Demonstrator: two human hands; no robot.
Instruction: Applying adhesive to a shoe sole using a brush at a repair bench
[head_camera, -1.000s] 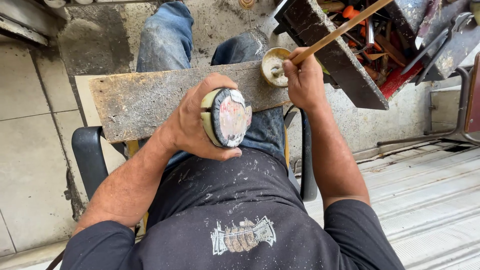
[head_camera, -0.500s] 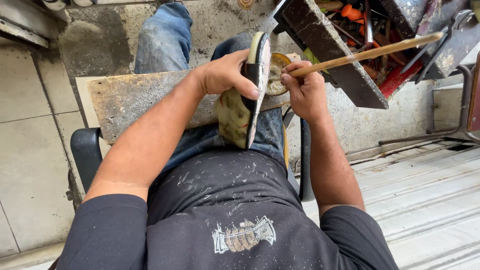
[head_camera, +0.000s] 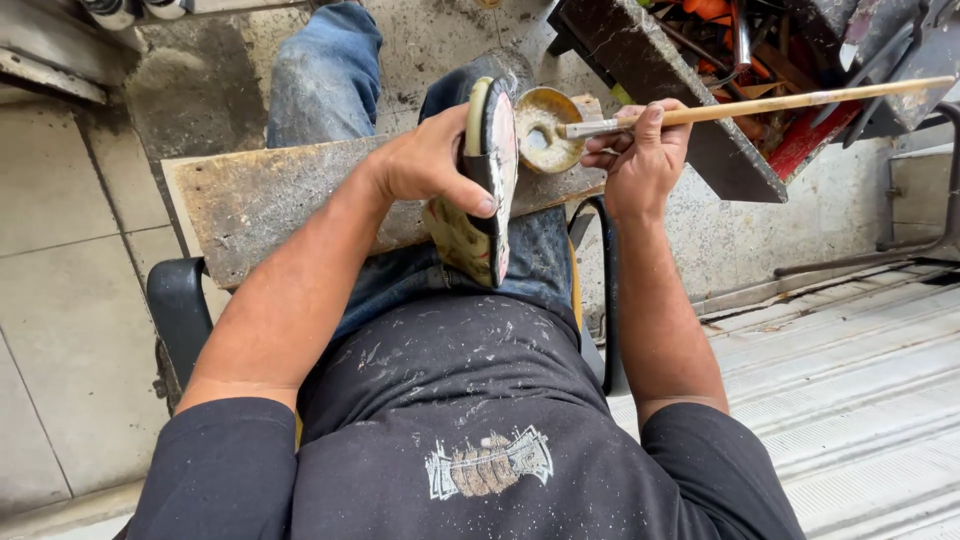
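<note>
sole (head_camera: 492, 180) on board (head_camera: 270, 200), pot (head_camera: 545, 125) just right, brush (head_camera: 760, 103) over pot

A dark short-sleeved T-shirt (head_camera: 450, 400), speckled with pale flecks, bears a small printed fist graphic (head_camera: 488, 465) on the chest. Faded, dusty blue jeans (head_camera: 325, 75) cover the legs.

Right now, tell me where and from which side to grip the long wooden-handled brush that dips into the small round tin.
Grip the long wooden-handled brush low on its shaft, just behind the ferrule, coming from below and the right, much as the right hand does. The bristle end sits in the small round tin, and the handle runs out to the right, so a grip there probably controls the tip best.
</note>
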